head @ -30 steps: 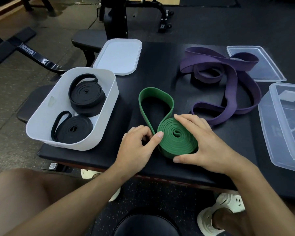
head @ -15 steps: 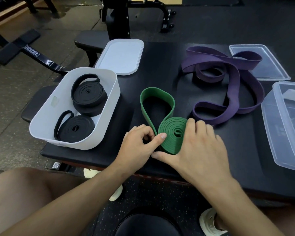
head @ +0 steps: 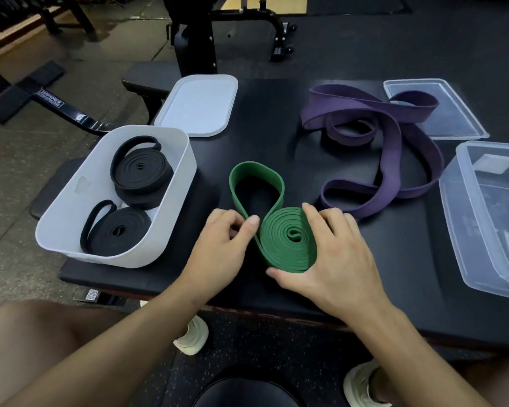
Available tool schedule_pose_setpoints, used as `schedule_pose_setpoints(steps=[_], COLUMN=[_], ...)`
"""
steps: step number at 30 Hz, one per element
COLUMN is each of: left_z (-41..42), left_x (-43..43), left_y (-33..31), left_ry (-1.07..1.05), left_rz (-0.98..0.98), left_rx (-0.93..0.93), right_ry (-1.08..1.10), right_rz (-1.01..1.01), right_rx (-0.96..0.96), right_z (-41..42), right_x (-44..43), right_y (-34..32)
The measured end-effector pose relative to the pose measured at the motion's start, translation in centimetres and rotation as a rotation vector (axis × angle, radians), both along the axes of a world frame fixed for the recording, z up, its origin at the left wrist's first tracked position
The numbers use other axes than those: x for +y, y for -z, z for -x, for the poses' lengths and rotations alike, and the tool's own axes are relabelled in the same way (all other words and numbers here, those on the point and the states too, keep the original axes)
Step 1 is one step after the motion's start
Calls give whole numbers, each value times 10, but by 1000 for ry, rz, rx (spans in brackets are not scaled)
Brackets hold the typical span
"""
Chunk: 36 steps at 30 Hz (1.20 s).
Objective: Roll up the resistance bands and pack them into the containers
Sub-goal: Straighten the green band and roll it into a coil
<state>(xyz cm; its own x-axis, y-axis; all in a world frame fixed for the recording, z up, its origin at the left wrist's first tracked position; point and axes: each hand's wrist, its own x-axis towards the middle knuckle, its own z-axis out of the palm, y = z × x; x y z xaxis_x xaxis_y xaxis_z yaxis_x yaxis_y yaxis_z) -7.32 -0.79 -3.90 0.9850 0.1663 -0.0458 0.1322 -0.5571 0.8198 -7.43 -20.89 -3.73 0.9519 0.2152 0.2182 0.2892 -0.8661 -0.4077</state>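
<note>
From where I sit, the job looks a little past halfway. Two black rolls [head: 141,171] [head: 118,233] lie coiled inside the white tub [head: 174,212] at the left of the worktop [head: 265,136], one far and one near. Each has a small tail loop sticking out. I count those as packed, though the tub's white lid [head: 200,107] lies off, just beyond it.

The green band [head: 288,242] is the one in hand, at the near middle of the worktop. Most of it is wound into a flat coil. One open loop on the far left side is not yet taken up.

My right hand [head: 335,259] has its grip closed round the coil, with the thumb at the near edge and the fingers over the far right side. My left hand [head: 221,248] pinches the loose strand where it runs into the coil, thumb against curled fingers. A few more turns should finish it, I judge, and then it goes into a container.

The purple band [head: 365,102] has not been rolled at all. It sprawls in wide folds on the far right, one end lying over the clear lid [head: 453,118].

The clear box [head: 459,218] sits at the right edge, open. Through the glare I cannot say whether anything is inside.

What is left is to finish the green roll and pack it, roll and pack the purple one, and probably fit both lids.
</note>
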Motion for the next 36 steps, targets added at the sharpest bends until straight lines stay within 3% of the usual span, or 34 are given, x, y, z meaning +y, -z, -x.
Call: schedule_pose_setpoints(steps=[9, 13, 18, 25, 29, 36], left_z=[-70, -93, -113, -117, -115, -111], left_x=[18, 19, 20, 6, -21, -47], left_y=[-13, -28, -35, -32, -35, -44], left_ry=[-131, -44, -37, -134, -109, -26], left_rz=[-3, -226, -307, -259, -98, -36], left_rx=[16, -7, 47, 133, 192, 316], right_ry=[-55, -69, -79, -221, -282, -322], right_rz=[-48, -29, -32, -48, -43, -73], right_rx=[29, 59, 73, 123, 124, 138], right_z=[0, 0, -1, -9, -14, -18], right_x=[-6, -7, -8, -20, -22, -24], right_y=[2, 0, -1, -4, -6, -5])
